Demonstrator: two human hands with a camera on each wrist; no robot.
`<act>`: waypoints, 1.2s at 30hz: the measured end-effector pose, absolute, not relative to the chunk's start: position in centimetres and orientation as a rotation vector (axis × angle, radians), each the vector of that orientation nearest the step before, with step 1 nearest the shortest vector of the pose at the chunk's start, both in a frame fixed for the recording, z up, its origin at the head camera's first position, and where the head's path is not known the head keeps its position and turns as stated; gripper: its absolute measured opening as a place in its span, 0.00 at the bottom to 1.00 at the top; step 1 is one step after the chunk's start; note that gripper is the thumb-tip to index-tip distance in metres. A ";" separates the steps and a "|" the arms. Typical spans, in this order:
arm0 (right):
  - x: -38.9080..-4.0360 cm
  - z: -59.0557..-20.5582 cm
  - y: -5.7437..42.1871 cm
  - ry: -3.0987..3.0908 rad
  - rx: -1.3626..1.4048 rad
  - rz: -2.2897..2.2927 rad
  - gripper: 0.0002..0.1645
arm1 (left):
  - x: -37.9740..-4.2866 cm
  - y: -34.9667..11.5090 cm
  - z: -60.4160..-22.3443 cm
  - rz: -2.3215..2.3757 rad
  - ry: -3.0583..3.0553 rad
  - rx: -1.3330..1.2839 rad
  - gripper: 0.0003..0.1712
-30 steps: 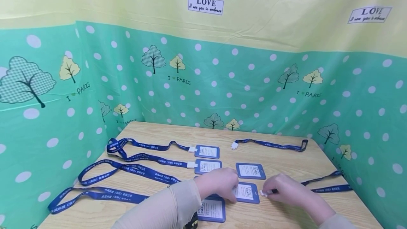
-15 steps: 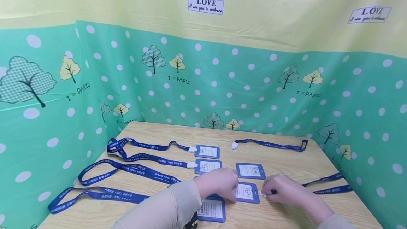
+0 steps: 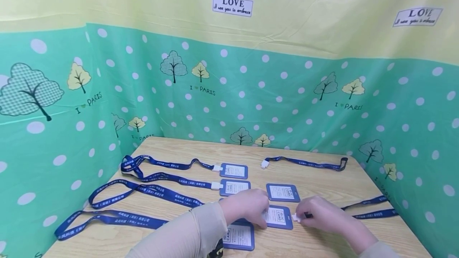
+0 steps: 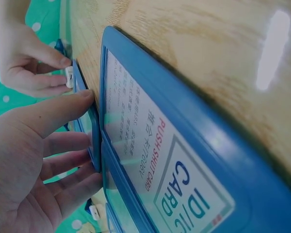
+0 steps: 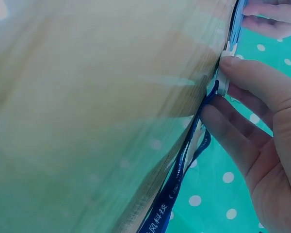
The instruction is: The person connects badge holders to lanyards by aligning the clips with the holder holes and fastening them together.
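Note:
My left hand [image 3: 252,207] pinches the near-left end of a blue ID card holder [image 3: 280,217], thumb on top and fingers at its edge in the left wrist view. The holder's slotted end faces right. Just beyond that end, my right hand [image 3: 320,213] pinches the white plastic clip [image 5: 224,77] of a dark blue lanyard [image 5: 172,189] between thumb and forefinger. The clip's tip is right at the holder's slot end. From the right hand the lanyard's strap trails to the table's right edge. A larger-looking card holder [image 4: 150,131] lies beside the left hand in the left wrist view.
Another loose card holder [image 3: 282,192] lies behind the held one. A lanyard with a white clip [image 3: 305,163] lies at the back right. Left, several lanyards [image 3: 143,192] stretch across the wooden table [image 3: 319,246], two visibly clipped to card holders [image 3: 234,171]. A polka-dot curtain [image 3: 222,102] surrounds the table.
My right hand's white clip has edged slightly left, closer to the card holder, and the trailing strap has shifted a little. The left hand and its card holder have stayed in place.

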State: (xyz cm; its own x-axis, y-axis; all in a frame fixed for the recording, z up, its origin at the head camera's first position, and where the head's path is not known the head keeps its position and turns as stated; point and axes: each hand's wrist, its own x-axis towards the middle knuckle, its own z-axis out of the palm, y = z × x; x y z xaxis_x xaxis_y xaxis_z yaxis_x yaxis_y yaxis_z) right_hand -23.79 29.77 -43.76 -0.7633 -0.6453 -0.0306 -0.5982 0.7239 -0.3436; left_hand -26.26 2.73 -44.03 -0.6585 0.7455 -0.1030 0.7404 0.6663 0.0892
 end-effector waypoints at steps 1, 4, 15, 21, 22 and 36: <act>-23.8 -43.8 29.8 2.779 -1.008 -0.470 0.12 | -26.3 2.7 -44.0 0.060 2.747 1.232 0.21; -24.0 -43.7 29.8 2.772 -1.006 -0.468 0.11 | -26.3 2.7 -44.0 0.065 2.747 1.232 0.21; -24.1 -43.3 29.4 2.751 -0.990 -0.459 0.11 | -26.3 2.7 -43.9 0.080 2.747 1.219 0.21; -24.0 -43.1 29.2 2.748 -0.992 -0.452 0.12 | -26.2 2.7 -44.0 0.085 2.743 1.215 0.20; -24.0 -43.1 29.2 2.748 -0.995 -0.450 0.12 | -26.2 2.7 -44.0 0.085 2.743 1.214 0.20; -24.0 -43.2 29.3 2.748 -0.939 -0.530 0.12 | -26.0 2.8 -43.8 0.066 2.745 1.210 0.19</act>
State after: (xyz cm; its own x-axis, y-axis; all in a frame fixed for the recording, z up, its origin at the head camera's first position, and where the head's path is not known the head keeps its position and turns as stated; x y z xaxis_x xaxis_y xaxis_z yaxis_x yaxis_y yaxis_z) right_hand -23.95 29.29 -43.23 -0.7817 -0.6206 -0.0625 -0.5528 0.7357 -0.3914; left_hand -26.04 2.84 -43.77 -0.6664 0.7372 -0.1114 0.7311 0.6754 0.0966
